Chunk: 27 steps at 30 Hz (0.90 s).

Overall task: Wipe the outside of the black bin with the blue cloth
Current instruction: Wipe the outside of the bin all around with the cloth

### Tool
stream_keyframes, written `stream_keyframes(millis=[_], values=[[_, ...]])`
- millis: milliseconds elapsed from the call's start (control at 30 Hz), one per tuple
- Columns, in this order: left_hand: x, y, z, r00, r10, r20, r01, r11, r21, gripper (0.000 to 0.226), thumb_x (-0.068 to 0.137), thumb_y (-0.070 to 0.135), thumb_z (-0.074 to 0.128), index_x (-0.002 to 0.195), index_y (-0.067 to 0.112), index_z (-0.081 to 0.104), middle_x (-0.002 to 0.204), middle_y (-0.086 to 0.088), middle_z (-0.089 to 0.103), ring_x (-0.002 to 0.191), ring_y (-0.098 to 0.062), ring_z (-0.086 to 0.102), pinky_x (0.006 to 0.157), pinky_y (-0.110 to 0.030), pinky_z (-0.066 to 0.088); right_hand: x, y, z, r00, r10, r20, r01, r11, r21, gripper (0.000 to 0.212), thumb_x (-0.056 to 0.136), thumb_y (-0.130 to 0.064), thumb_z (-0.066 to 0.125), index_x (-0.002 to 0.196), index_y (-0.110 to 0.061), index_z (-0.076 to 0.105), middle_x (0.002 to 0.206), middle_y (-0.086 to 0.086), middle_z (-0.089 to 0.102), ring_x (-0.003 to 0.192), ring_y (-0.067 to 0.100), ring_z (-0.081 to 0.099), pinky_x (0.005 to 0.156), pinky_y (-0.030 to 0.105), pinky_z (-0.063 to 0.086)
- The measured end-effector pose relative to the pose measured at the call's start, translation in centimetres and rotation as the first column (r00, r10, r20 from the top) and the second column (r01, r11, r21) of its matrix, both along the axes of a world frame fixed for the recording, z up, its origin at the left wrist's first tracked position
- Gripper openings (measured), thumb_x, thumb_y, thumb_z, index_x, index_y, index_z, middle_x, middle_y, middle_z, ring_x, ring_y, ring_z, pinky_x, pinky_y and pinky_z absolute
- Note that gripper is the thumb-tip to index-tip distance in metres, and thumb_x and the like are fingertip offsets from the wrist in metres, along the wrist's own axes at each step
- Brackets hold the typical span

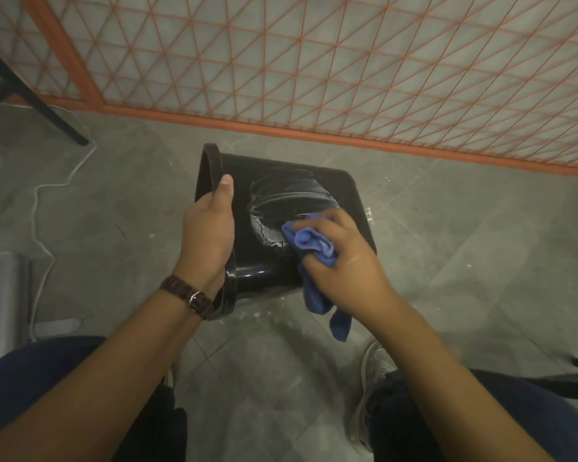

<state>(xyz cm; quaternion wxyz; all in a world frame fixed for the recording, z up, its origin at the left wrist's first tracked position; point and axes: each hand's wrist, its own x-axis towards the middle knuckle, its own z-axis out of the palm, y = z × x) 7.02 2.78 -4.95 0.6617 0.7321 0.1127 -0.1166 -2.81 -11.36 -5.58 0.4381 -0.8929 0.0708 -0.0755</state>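
The black bin [281, 181] is tipped on its side over the grey floor, its open rim to the left and its base to the right. My left hand [207, 231] grips the rim, thumb lying over the outer edge. My right hand [344, 265] holds the bunched blue cloth [314, 245] and presses it against the bin's upward-facing side. A wet, shiny smear shows on the wall just above the cloth. A loose end of the cloth hangs down below my right hand.
An orange wire-mesh fence [314, 61] runs along the back. A black furniture leg [47, 111] and a white cable [40, 208] lie at the left, a pale box [0, 295] at the left edge. My knees and a shoe [377, 361] fill the foreground.
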Motion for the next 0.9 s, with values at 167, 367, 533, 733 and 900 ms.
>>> stream_keyframes(millis=[167,367,533,733,900], values=[[0.1,0.2,0.1,0.998,-0.049,0.034,0.048,0.998,0.034,0.034,0.094,0.049,0.045,0.091,0.018,0.057,0.090,-0.008,0.055,0.084,-0.021,0.055,0.087,-0.045,0.051,0.6,-2.1,0.2,0.981,-0.176,-0.075,0.165,0.977,-0.132,0.034,0.079,-0.016,0.061,0.061,-0.042,0.048,0.080,-0.018,0.049,0.071,0.000,0.055,0.066,0.019,0.040],[-0.8,-0.7,0.2,0.999,-0.031,0.024,0.031,1.000,0.008,0.038,0.094,0.046,0.047,0.079,0.013,0.056,0.081,-0.013,0.053,0.077,-0.029,0.056,0.079,-0.044,0.051,-0.1,1.3,0.2,0.984,-0.181,0.004,0.181,0.983,0.039,0.015,0.083,-0.010,0.061,0.085,-0.024,0.064,0.094,-0.015,0.051,0.084,-0.011,0.054,0.076,0.002,0.038],[-0.8,-0.4,0.1,0.999,0.011,-0.032,-0.012,1.000,-0.014,0.036,0.094,0.045,0.048,0.082,0.013,0.058,0.082,-0.012,0.056,0.077,-0.023,0.055,0.083,-0.046,0.052,0.1,0.0,-0.1,0.985,-0.168,-0.039,0.165,0.983,-0.083,0.008,0.082,-0.019,0.064,0.086,-0.025,0.068,0.097,-0.018,0.052,0.082,-0.001,0.055,0.070,0.005,0.039],[-1.1,-1.1,0.5,1.000,0.011,-0.022,-0.011,1.000,-0.003,0.037,0.095,0.044,0.046,0.070,0.018,0.056,0.086,-0.011,0.061,0.090,-0.032,0.062,0.088,-0.045,0.052,-0.1,1.1,0.0,0.996,-0.090,0.004,0.090,0.991,-0.095,0.036,0.084,-0.010,0.058,0.118,-0.023,0.062,0.110,-0.016,0.042,0.088,-0.003,0.049,0.078,0.000,0.036],[-0.8,-0.6,0.5,0.999,0.023,0.027,-0.023,1.000,0.014,0.044,0.095,0.041,0.048,0.058,0.018,0.048,0.066,-0.003,0.052,0.070,-0.021,0.053,0.073,-0.035,0.044,-0.2,0.6,-0.6,0.998,-0.066,0.015,0.067,0.996,-0.063,0.023,0.081,-0.012,0.066,0.101,-0.024,0.069,0.100,-0.023,0.049,0.090,-0.005,0.055,0.078,0.004,0.041]])
